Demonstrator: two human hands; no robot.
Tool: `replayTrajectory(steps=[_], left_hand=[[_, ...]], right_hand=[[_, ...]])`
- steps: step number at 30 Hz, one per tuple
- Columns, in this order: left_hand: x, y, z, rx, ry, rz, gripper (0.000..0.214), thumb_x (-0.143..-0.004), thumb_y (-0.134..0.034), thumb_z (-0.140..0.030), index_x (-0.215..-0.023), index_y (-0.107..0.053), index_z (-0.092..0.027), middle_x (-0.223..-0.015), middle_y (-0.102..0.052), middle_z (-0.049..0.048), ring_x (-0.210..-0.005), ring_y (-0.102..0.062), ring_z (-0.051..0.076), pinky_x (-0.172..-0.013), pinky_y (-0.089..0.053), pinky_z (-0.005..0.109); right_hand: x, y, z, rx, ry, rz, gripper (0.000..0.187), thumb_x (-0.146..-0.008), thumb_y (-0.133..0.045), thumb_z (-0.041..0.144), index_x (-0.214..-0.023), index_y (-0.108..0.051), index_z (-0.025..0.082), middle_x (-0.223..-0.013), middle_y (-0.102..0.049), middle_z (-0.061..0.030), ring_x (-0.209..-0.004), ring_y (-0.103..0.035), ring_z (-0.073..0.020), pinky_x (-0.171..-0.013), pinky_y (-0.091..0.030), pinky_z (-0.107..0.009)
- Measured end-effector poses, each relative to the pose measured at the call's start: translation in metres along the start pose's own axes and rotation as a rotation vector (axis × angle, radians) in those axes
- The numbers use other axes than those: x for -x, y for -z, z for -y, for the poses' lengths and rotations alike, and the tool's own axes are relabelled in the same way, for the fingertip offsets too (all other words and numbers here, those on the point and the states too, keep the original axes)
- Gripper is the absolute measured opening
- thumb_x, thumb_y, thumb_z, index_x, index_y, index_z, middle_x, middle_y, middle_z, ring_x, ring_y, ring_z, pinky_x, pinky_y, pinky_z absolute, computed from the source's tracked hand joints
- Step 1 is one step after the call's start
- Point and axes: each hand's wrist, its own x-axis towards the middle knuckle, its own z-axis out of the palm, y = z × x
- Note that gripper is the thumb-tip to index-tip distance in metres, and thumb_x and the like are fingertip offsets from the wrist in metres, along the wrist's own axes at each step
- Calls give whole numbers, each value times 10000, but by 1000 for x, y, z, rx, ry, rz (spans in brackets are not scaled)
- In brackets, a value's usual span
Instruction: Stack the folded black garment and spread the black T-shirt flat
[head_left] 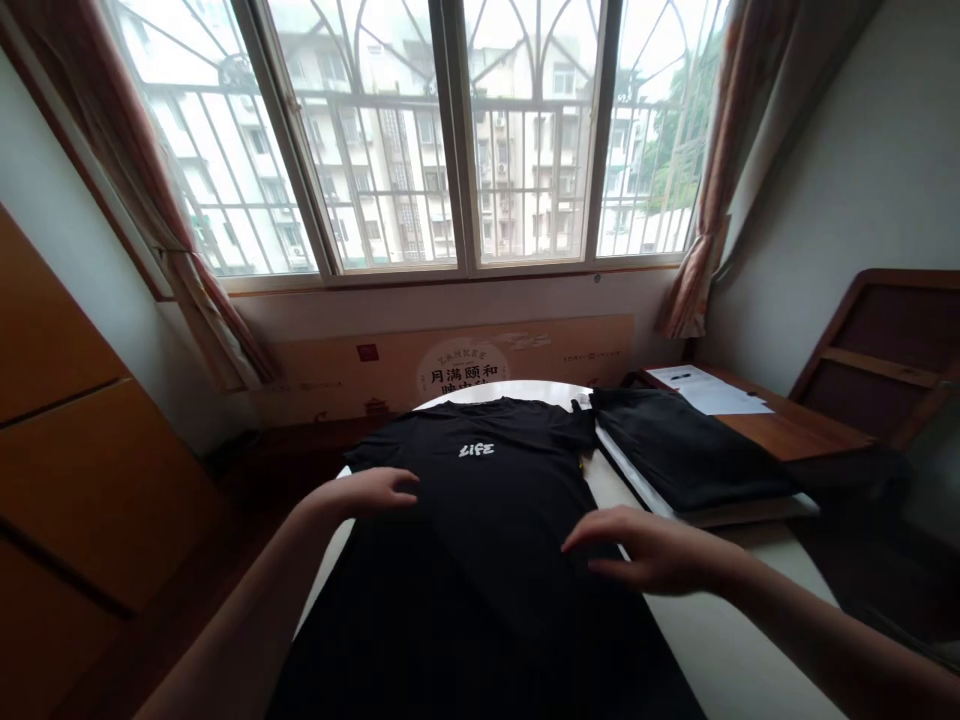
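A black T-shirt (487,540) lies spread out on a white table (757,570), its neckline at the far end and a small white print near the top. Over the shirt's left side, below the sleeve, is my left hand (379,490), fingers apart with nothing in them. My right hand (637,548) is over the right edge of the shirt, thumb and fingers spread and holding nothing. Whether either hand touches the cloth, I cannot tell. The lower part of the shirt is dark and runs out of view at the bottom.
Folded black cloth (690,450) lies on something white at the table's right. Beyond it, papers (709,390) and a pen rest on a brown wooden table (817,425). A wooden chair back (885,350) leans at right. A barred window, curtains (705,250) and orange cabinet (60,470) surround the area.
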Motion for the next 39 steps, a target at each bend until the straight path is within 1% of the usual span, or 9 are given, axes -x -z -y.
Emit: replayTrajectory(steps=[2,7,10,12,15,18,24,31,39], left_hand=[[49,-8,10,188,-44,14,486,-755,-621,-435,-1193,-739,-262,-1220,-750,35,-1105,-699,252,-931,-538,283],[156,-61,28,334,-43,-378,435,-724,-650,-514,-1083,-785,-308,-1206,-750,38,-1116,-693,291,-935,-568,365],[202,-108,39,265,12,-613,370,-731,-637,-443,-1044,-798,-330,-1336,-684,31,-1212,-651,312,-1019,-542,431],[224,-138,47,236,19,-684,392,-691,-630,-342,-1044,-799,-338,-1371,-660,25,-1261,-619,323,-1033,-540,451],[249,-174,58,255,-16,-710,503,-659,-618,-264,-1129,-773,-355,-1422,-622,13,-1313,-581,309,-1054,-528,437],[263,-193,58,277,-12,-699,553,-682,-631,-272,-1223,-733,-330,-1470,-580,42,-1337,-560,305,-1064,-518,434],[255,-196,40,277,-22,-685,481,-766,-584,-303,-1222,-735,-287,-1451,-596,73,-1308,-587,299,-1059,-523,448],[254,-181,51,308,-38,-646,446,-733,-549,-281,-1111,-785,-307,-1356,-673,37,-1219,-658,274,-1016,-560,383],[260,-164,46,431,29,-738,338,-751,-557,-393,-936,-822,-292,-1181,-754,40,-1100,-713,278,-848,-630,323]], right_hand=[[51,-12,23,-35,-62,-25,372,-882,-647,284,-1240,-720,354,-1228,-723,-50,-1129,-671,-252,-1023,-509,-369],[131,-68,33,-46,-130,-172,460,-810,-741,285,-1255,-710,399,-1408,-627,-67,-1274,-606,-307,-1080,-494,-429],[150,-102,23,4,-171,-226,533,-788,-741,274,-1309,-679,371,-1489,-551,-92,-1368,-516,-348,-1150,-413,-519],[154,-117,18,25,-211,-270,535,-806,-709,277,-1336,-664,336,-1534,-496,-104,-1416,-455,-357,-1182,-354,-556],[155,-128,15,33,-245,-345,489,-842,-655,283,-1330,-668,271,-1564,-454,-117,-1434,-435,-325,-1190,-364,-507],[151,-128,16,59,-245,-384,439,-858,-621,272,-1291,-693,253,-1516,-515,-114,-1394,-488,-298,-1174,-393,-469],[140,-123,17,162,-223,-457,373,-876,-590,263,-1217,-736,229,-1305,-673,-119,-1227,-610,-291,-1095,-456,-472],[143,-126,9,149,-193,-489,433,-834,-557,152,-1218,-729,253,-1315,-670,-79,-1247,-597,-265,-1106,-450,-458],[141,-125,12,149,-149,-526,431,-855,-475,89,-1196,-717,196,-1170,-710,-93,-1105,-649,-245,-1016,-505,-408]])
